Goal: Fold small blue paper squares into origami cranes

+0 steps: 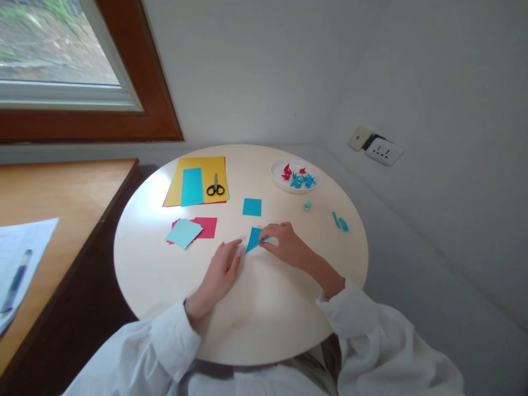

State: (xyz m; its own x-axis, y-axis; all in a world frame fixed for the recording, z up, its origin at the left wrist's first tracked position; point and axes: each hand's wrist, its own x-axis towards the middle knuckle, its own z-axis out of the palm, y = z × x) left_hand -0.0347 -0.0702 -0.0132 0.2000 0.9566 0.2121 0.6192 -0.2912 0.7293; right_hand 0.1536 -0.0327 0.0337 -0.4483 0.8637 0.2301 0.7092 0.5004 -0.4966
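A small piece of blue paper (253, 238) lies on the table in front of me, folded to a pointed shape. My right hand (286, 243) pinches its right edge between thumb and fingers, which cover part of it. Just left of the paper, my left hand (223, 269) rests near the tabletop with fingers apart, holding nothing. Beyond both hands lies a flat blue paper square (252, 207). To the left, a pale blue square (184, 234) overlaps red paper squares (209, 227).
Black-handled scissors (215, 187) and a blue strip (192, 187) lie on yellow sheets (214, 164). A white dish (282, 184) holds several red and blue folded pieces. Blue scraps (340, 221) lie at the right of the round table (165, 286). A wooden desk (61, 187) stands left.
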